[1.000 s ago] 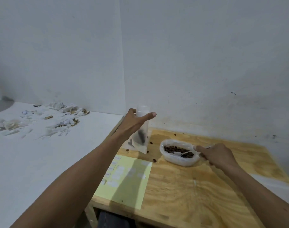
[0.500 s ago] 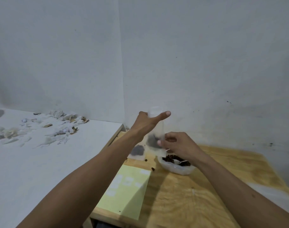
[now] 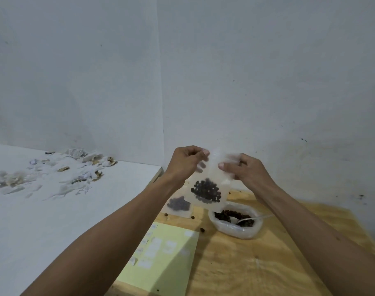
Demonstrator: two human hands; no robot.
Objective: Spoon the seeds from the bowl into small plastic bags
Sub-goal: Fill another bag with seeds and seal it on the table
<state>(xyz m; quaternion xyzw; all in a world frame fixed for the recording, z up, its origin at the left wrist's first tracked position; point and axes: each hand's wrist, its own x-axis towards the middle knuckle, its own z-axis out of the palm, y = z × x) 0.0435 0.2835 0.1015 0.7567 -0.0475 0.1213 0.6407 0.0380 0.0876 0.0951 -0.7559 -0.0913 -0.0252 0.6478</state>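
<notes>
Above the bowl, both hands' fingers pinch the seed bag's top — left, right.

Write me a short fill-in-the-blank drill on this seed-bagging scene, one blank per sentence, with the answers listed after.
1. Both hands hold up a small plastic bag with dark ____ gathered at its bottom.
2. The spoon rests inside the ____.
3. A second filled bag lies on the wooden ____.
4. The sheet of sticker labels is pale ____.

Missing words: seeds; bowl; table; yellow
</notes>
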